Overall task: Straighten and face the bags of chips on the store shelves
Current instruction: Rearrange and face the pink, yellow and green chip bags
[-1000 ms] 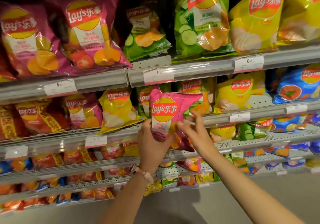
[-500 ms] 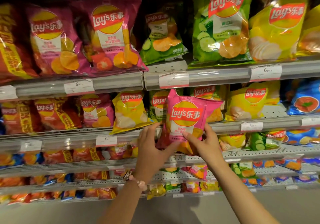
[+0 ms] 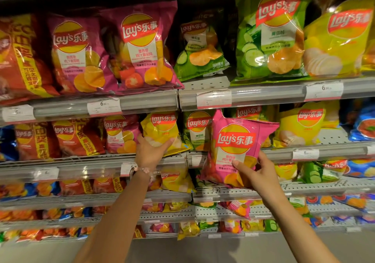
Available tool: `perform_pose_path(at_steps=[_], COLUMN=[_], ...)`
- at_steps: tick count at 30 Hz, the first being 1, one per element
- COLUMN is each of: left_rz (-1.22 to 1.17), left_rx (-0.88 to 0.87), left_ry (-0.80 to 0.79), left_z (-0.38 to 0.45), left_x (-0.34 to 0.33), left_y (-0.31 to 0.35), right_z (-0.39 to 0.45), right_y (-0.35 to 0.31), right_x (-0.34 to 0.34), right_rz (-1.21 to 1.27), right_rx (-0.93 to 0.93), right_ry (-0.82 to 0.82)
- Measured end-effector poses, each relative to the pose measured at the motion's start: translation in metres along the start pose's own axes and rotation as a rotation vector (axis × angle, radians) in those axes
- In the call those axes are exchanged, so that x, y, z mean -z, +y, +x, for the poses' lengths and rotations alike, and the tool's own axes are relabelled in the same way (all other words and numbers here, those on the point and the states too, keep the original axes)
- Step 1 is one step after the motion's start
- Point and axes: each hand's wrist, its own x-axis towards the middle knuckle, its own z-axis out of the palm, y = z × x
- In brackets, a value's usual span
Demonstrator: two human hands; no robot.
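Before the second shelf [image 3: 334, 151], our right hand [image 3: 261, 173] pinches the pink Lay's bag [image 3: 235, 141] low, thumb in front; beyond, our left hand [image 3: 150, 151] clasps the shelved yellow Lay's bag [image 3: 160, 128]. Light, crushable, slippery, we judge: hold bottom edges.

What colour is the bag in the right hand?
The bag in the right hand is pink, with a red-and-yellow logo; head view.

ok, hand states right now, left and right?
left hand: gripping the yellow bag, lower part.
right hand: holding the pink bag, thumb on its front.
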Motion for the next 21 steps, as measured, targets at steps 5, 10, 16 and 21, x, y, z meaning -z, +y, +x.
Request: perform_pose_path(at_steps=[5,10,16,21], left_rz=[-0.067,-0.117,-0.18,-0.265], left_rx=[-0.032,-0.052,-0.075,-0.035], left_ry=[0.043,0.074,0.059,0.034], left_z=[0.005,0.004,-0.019,-0.043], left_x=[0.002,0.011,0.035,0.058], left_y=[-0.007,-0.008,-0.021,-0.038], right_z=[0.003,0.008,0.009,0.004], right_y=[-0.005,-0.007,-0.007,-0.009], right_x=[-0.002,-0.008,-0.018,-0.033], right_rz=[-0.022,-0.046,-0.055,-0.062], right_rx=[0.004,-0.017,-0.044,-0.011], right_ry=[-0.003,-0.021,-0.067,-0.107])
